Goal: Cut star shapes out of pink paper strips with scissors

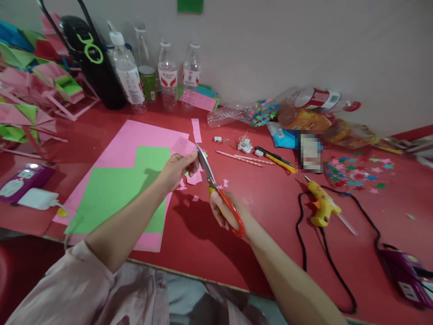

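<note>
My left hand (179, 172) pinches a small piece of pink paper (180, 145) with faint pencil lines on it. In my right hand (226, 208) is a pair of scissors (208, 170) with red and yellow handles; the blades point up and left, their tips at the paper's right edge. Pink paper scraps (194, 177) and a few small pink stars (224, 183) lie on the red table under and beside the scissors. Left of my hands, a green sheet (115, 198) with a notched corner rests on a larger pink sheet (125, 140).
A yellow glue gun (321, 203) with a black cord lies at right, near scattered paper stars (360, 171). Clear bottles (168, 79) and a black flask (98, 67) stand along the wall. Folded paper models (57, 83) fill the left. A yellow cutter (279, 160) lies centre-right.
</note>
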`<state>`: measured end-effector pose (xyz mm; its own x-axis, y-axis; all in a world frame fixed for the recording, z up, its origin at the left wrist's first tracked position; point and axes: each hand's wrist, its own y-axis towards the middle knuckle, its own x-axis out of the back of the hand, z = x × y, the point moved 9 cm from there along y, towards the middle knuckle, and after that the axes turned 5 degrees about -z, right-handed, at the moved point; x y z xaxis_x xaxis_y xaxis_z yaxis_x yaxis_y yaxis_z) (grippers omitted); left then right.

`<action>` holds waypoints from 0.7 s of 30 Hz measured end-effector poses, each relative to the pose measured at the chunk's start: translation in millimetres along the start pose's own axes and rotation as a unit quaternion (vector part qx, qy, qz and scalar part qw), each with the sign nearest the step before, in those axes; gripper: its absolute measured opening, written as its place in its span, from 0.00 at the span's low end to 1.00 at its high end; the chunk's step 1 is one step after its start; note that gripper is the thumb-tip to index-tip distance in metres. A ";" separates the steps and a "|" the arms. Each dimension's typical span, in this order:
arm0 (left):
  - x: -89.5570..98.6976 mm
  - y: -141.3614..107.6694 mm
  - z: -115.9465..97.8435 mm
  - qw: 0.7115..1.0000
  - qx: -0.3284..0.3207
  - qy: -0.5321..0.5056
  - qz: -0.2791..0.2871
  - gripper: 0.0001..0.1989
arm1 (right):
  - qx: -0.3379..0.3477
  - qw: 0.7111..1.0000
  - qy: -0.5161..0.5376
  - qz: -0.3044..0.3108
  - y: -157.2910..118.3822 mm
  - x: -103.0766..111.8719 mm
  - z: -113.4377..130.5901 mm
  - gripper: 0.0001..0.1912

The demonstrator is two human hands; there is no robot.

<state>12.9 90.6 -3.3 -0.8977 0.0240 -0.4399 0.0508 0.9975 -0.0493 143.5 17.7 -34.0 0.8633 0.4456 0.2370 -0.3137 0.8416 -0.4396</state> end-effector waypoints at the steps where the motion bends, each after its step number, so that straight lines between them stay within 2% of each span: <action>1: 0.1 0.1 -0.7 1.000 -0.004 0.001 0.002 0.21 | 0.001 1.000 -0.004 0.000 -0.2 0.3 -0.2 0.25; 9: 8.4 3.2 -6.5 0.999 -0.019 -0.009 -0.024 0.16 | -0.002 1.000 -0.019 -0.008 -1.8 3.7 1.4 0.26; 13: 16.6 4.0 -10.2 0.998 -0.027 -0.006 -0.056 0.13 | -0.003 1.000 -0.014 -0.010 -2.7 4.8 1.7 0.25; 21: 27.8 4.1 -22.0 0.992 -0.073 0.030 -0.101 0.09 | -0.018 1.000 -0.004 -0.021 -3.8 4.8 2.5 0.24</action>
<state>-21.5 96.8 4.0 -0.9075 -0.1784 -0.3802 -0.1933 0.9811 0.0009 147.9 17.4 -29.0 0.8718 0.4131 0.2632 -0.2633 0.8483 -0.4594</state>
